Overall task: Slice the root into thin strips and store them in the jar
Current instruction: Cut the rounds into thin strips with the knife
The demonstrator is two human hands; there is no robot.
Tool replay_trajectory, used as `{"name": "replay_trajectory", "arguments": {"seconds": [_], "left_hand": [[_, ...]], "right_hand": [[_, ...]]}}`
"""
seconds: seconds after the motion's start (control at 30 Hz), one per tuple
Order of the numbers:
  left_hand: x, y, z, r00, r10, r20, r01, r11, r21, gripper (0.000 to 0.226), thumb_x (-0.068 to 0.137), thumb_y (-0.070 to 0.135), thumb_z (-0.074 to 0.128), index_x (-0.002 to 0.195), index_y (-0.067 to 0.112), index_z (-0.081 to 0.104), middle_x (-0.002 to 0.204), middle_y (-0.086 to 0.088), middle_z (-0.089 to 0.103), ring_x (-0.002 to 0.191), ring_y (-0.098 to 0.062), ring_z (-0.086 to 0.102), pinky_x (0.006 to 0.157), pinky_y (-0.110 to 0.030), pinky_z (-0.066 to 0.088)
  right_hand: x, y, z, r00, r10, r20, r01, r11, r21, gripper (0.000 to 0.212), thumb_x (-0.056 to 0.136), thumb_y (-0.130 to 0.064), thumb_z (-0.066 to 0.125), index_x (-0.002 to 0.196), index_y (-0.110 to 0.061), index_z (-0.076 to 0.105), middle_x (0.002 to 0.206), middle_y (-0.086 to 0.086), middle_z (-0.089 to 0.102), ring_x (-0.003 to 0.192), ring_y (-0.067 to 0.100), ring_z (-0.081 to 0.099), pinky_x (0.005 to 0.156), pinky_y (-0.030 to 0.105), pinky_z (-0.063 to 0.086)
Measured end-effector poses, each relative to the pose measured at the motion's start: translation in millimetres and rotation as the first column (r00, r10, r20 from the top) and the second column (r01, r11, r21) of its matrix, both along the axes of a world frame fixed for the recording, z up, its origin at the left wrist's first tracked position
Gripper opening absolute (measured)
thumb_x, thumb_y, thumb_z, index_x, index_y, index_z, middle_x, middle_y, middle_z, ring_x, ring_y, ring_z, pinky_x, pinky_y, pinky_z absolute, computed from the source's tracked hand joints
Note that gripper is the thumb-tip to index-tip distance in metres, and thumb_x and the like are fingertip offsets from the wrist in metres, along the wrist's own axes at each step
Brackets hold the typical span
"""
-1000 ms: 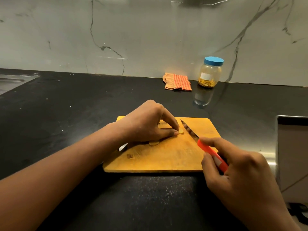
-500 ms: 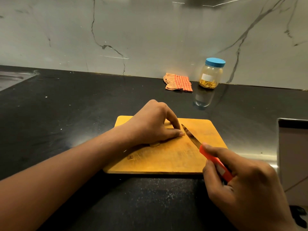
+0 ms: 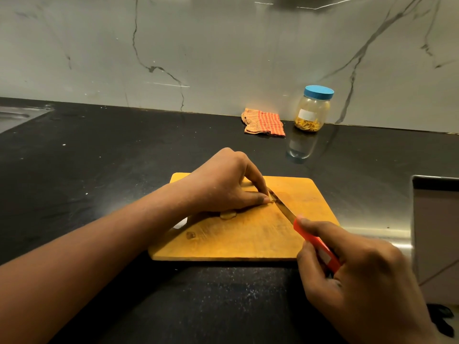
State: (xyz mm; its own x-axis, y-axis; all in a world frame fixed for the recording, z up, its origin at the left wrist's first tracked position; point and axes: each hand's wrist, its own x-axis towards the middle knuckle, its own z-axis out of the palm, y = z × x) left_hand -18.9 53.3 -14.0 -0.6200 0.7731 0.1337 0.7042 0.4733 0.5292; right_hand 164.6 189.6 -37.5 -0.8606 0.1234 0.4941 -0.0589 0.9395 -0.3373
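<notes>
Root: only a small pale bit of the root (image 3: 271, 200) shows. The rest is tucked under the fingertips, on the cutting board (image 3: 248, 240) a bit back of its middle.
Left hand: the left hand (image 3: 223, 186) is arched over the root, fingers curled down, with thumb and fingertips pinning it to the board.
Loose slice: one flat pale slice (image 3: 228, 215) lies on the board just under the heel of that hand.
Knife: the knife (image 3: 284, 209) has an orange handle. Its blade runs diagonally, and the tip end sits right against the root beside the left fingertips.
Right hand: the right hand (image 3: 360, 274) is wrapped round the orange handle, with the thumb up near where the blade starts.
Board: wooden, lying flat on the black worktop (image 3: 99, 175).
Jar: the jar (image 3: 313, 112) stands upright at the back of the worktop by the wall, well apart from the board. Its blue lid (image 3: 319, 92) is on, and there's a white label and some yellowish strips in the bottom.
Cloth: an orange checked cloth (image 3: 263, 121) lies crumpled just left of the jar.
Edges: a bit of steel sink (image 3: 15, 116) shows far left. There's a pale box-like thing with a metal rim (image 3: 434, 232) far right, and it's hard to tell what it is.
</notes>
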Motion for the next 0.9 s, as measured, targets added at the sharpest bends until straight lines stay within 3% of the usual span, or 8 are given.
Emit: {"name": "replay_trajectory", "arguments": {"seconds": [0.23,0.37,0.43,0.57,0.73,0.9], "left_hand": [[1,-1,4,0.998,-0.034,-0.046,0.031,0.997,-0.064,0.017,0.087,0.031,0.072,0.102,0.028,0.078,0.113,0.011,0.071,0.109,-0.009,0.061,0.101,-0.031,0.048],[1,-2,6,0.997,-0.050,-0.065,0.044,0.995,-0.090,0.018,0.089,0.029,0.070,0.105,0.027,0.078,0.112,0.012,0.071,0.107,-0.007,0.061,0.100,-0.025,0.047],[1,-3,7,0.995,-0.061,-0.085,0.052,0.993,-0.105,0.019,0.089,0.030,0.070,0.106,0.026,0.077,0.113,0.012,0.071,0.106,-0.006,0.061,0.099,-0.024,0.048],[-1,-4,7,0.993,-0.081,-0.085,0.070,0.990,-0.122,0.020,0.090,0.029,0.069,0.107,0.025,0.077,0.114,0.013,0.070,0.107,-0.004,0.061,0.100,-0.023,0.047],[-2,-7,9,0.989,-0.116,-0.086,0.101,0.981,-0.165,0.022,0.091,0.029,0.067,0.111,0.025,0.075,0.117,0.015,0.068,0.109,0.001,0.057,0.099,-0.017,0.041],[-2,-8,8,0.986,-0.130,-0.104,0.109,0.977,-0.184,0.024,0.092,0.030,0.066,0.114,0.026,0.074,0.120,0.016,0.067,0.112,-0.002,0.059,0.097,-0.015,0.038]], "right_hand": [[-9,-3,7,0.995,-0.016,0.102,0.003,0.992,0.125,0.036,0.072,-0.027,0.060,0.105,-0.022,0.073,0.050,-0.006,0.056,0.038,0.014,0.049,0.035,0.030,0.046],[-15,-6,12,0.991,-0.016,0.135,-0.007,0.986,0.164,0.037,0.073,-0.028,0.057,0.106,-0.022,0.072,0.050,-0.013,0.034,0.035,0.012,0.044,0.034,0.028,0.039],[-13,-6,13,0.990,-0.015,0.140,-0.009,0.985,0.172,0.037,0.072,-0.028,0.058,0.106,-0.022,0.072,0.047,-0.011,0.037,0.035,0.011,0.044,0.033,0.028,0.038],[0,-4,13,0.993,0.004,0.117,-0.023,0.987,0.162,0.036,0.067,-0.025,0.061,0.102,-0.023,0.073,0.045,-0.010,0.042,0.033,0.015,0.046,0.034,0.029,0.037],[8,2,18,0.997,0.006,0.072,-0.016,0.991,0.131,0.034,0.068,-0.027,0.060,0.098,-0.032,0.073,0.046,-0.013,0.033,0.034,0.013,0.033,0.037,0.027,0.039],[10,4,19,0.999,-0.013,0.032,0.011,0.998,0.054,0.033,0.072,-0.027,0.059,0.101,-0.030,0.073,0.045,-0.008,0.047,0.034,0.012,0.042,0.039,0.028,0.045]]}}
